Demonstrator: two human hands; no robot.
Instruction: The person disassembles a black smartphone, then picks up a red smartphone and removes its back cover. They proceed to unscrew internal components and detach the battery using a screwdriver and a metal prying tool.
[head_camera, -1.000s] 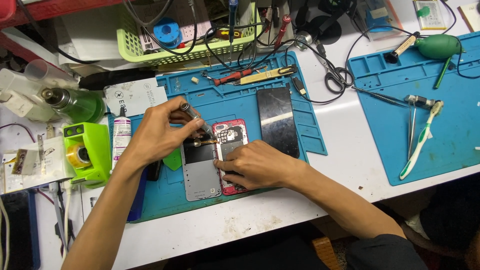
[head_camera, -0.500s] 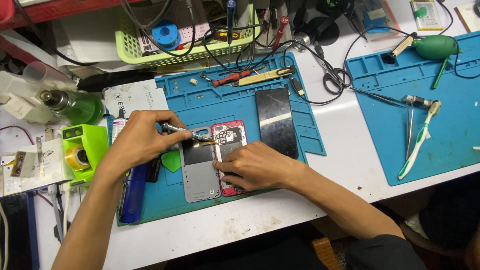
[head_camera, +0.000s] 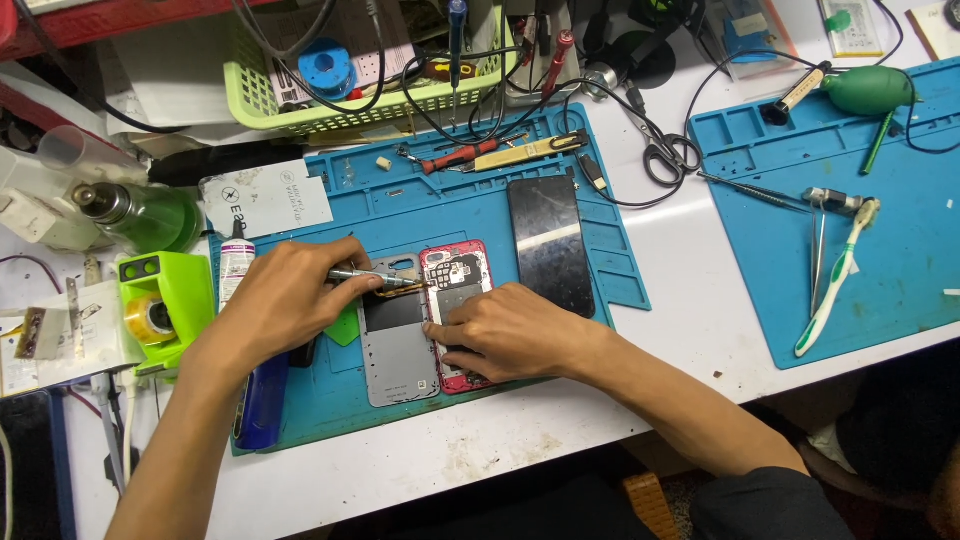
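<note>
L hand (head_camera: 290, 300) pinched, R hand (head_camera: 500, 335) flat.

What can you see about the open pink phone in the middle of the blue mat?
The phone lies flat on the blue mat, back side up with its cover off. Its frame is pinkish red, and inside show dark and silvery parts, including a dark patch near the top. A grey back cover lies right beside it on the left. The right hand presses on its lower half, hiding that part. The left hand holds a thin metal tool whose tip reaches the phone's upper left edge.
</note>
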